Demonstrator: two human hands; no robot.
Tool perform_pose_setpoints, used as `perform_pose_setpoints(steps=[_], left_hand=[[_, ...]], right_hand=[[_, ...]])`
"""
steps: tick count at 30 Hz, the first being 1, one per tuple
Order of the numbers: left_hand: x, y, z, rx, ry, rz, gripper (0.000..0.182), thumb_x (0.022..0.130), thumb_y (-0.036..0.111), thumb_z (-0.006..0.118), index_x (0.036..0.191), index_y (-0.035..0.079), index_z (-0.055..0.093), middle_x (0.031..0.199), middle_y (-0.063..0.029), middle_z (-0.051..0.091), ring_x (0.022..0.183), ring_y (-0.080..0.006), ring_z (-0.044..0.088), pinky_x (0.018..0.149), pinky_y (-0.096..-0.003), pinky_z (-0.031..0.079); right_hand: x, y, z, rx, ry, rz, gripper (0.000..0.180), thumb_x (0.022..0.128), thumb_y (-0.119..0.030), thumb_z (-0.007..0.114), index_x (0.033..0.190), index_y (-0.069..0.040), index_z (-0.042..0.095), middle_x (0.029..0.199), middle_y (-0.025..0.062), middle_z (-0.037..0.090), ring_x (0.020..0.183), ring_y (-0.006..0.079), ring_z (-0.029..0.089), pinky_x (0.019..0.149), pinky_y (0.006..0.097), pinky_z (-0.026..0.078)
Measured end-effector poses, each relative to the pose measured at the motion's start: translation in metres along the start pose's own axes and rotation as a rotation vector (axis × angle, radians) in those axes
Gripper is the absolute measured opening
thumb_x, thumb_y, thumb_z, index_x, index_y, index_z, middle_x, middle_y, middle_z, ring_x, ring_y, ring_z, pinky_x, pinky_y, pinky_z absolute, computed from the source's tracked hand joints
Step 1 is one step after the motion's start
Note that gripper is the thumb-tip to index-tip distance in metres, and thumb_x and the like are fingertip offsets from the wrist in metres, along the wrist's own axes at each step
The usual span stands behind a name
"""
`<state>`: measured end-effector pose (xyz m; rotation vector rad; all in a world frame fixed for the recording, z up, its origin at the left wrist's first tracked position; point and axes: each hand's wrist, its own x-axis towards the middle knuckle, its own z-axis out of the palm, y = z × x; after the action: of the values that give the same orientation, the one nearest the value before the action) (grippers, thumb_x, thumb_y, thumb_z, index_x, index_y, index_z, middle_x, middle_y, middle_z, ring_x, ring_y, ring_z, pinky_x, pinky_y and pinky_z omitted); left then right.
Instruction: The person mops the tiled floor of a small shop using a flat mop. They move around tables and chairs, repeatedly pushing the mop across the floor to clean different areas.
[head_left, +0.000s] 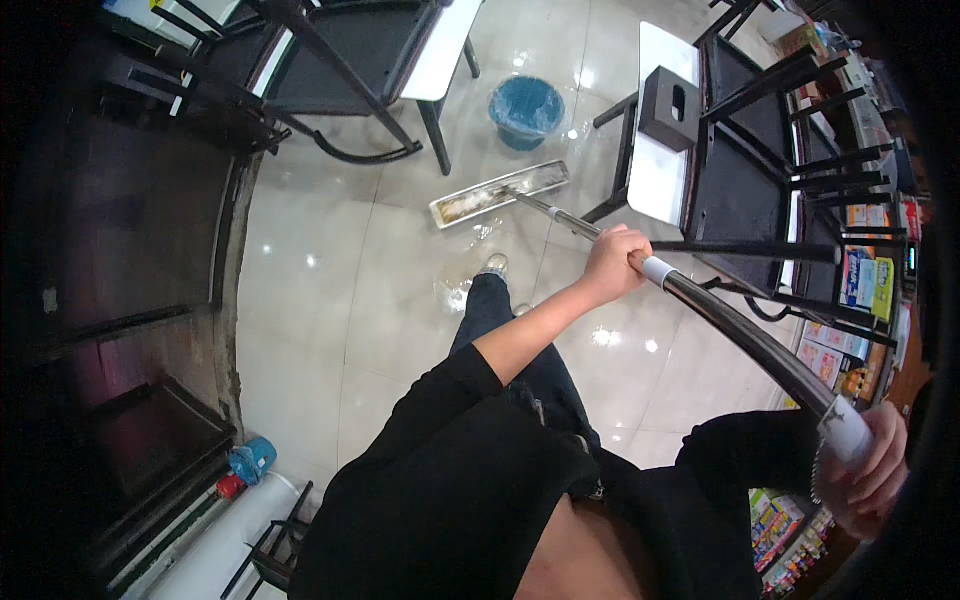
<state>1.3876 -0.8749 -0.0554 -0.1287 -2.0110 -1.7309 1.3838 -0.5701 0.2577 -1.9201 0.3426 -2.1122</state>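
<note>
A flat mop with a long metal pole (739, 330) runs diagonally across the view. My left hand (616, 264) is wrapped around the pole's middle, beside a white collar. At the upper end, my right hand (862, 472) grips the white plastic end piece, partly blurred near the picture's rim. The rectangular mop head (500, 193) lies on the glossy tiled floor (300, 337) ahead of my shoe (495, 264). Its inner face looks stained brown. Wet, shiny patches show on the tiles around the shoe and the mop head.
A blue bin with a clear liner (526, 112) stands just beyond the mop head. White tables carry upturned black chairs (337, 60) at left and right; a dark tissue box (667, 109) sits on the right one. Shelves of packaged goods (862, 285) line the right; a glass door (142, 225) is left.
</note>
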Motion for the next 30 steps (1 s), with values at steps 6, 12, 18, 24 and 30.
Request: perform_pose_setpoints(steps=[6, 12, 18, 24, 30], left_hand=[[0.07, -0.035, 0.005, -0.085, 0.021, 0.043, 0.023, 0.056, -0.002, 0.07, 0.064, 0.009, 0.051, 0.061, -0.0022, 0.05, 0.062, -0.0228, 0.046, 0.059, -0.0329, 0.036], [0.144, -0.104, -0.017, -0.123, -0.027, 0.037, 0.022, 0.059, 0.005, 0.077, 0.068, 0.008, 0.057, 0.063, -0.0011, 0.053, 0.067, -0.02, 0.047, 0.065, -0.0309, 0.038], [0.21, -0.188, -0.032, -0.042, -0.059, -0.018, 0.018, 0.061, -0.002, 0.072, 0.069, 0.008, 0.059, 0.066, -0.0027, 0.056, 0.068, -0.0205, 0.051, 0.068, -0.0309, 0.04], [0.254, -0.274, -0.052, 0.109, -0.03, -0.03, 0.014, 0.065, 0.004, 0.071, 0.071, 0.007, 0.059, 0.076, -0.0067, 0.06, 0.077, -0.0289, 0.056, 0.072, -0.0362, 0.043], [0.222, -0.3, -0.062, 0.265, 0.026, -0.054, 0.036, 0.071, 0.029, 0.078, 0.069, 0.008, 0.049, 0.072, -0.0093, 0.053, 0.077, -0.0313, 0.052, 0.07, -0.0393, 0.043]], right_hand=[[0.05, 0.112, -0.005, -0.849, 0.408, 0.015, 0.025, 0.079, -0.022, 0.074, 0.064, -0.015, 0.054, 0.063, -0.003, 0.056, 0.052, 0.0031, 0.054, 0.056, 0.0156, 0.045], [0.061, 0.211, -0.041, -1.279, 0.633, 0.163, 0.034, 0.094, -0.032, 0.056, 0.067, -0.015, 0.044, 0.066, -0.0037, 0.043, 0.055, 0.0066, 0.043, 0.062, 0.0233, 0.039], [0.029, 0.306, -0.099, -1.425, 0.749, 0.111, 0.029, 0.093, -0.032, 0.056, 0.077, -0.013, 0.043, 0.068, -0.0018, 0.038, 0.058, 0.0103, 0.038, 0.061, 0.0267, 0.033], [-0.027, 0.344, -0.159, -1.375, 0.719, 0.272, 0.022, 0.09, -0.014, 0.059, 0.075, -0.008, 0.044, 0.071, 0.0037, 0.051, 0.06, 0.0153, 0.047, 0.058, 0.0308, 0.04], [-0.053, 0.373, -0.148, -1.344, 0.49, 0.394, 0.015, 0.088, -0.002, 0.05, 0.076, -0.005, 0.042, 0.056, 0.0059, 0.052, 0.044, 0.0161, 0.051, 0.044, 0.0303, 0.047]])
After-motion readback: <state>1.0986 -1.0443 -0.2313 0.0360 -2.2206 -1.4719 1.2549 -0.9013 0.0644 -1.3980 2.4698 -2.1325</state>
